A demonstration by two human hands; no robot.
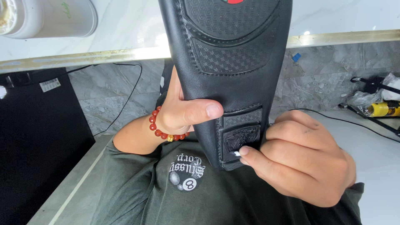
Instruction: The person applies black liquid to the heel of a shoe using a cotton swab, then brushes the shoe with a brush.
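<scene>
Shoe: black leather loafer with textured rubber sole (227,71), held sole-up in mid-air over the lap, near the white marble table (133,25).
Left hand (177,112): fingers wrapped round the shoe's waist, thumb pressed on the sole.
Right hand (302,160): fingers pinching a small white bit at the heel pad.
Risk: thumb may slip, twisting the shoe.
Axis: long axis near-to-far; heel near, toe far.

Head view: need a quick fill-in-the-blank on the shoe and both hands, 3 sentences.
1. The left hand grips a ____ shoe, sole facing the camera.
2. A bracelet of ____ beads circles the left wrist.
3. The right hand presses something small and white against the shoe's ____ end.

Missing words: black; red; heel
</scene>
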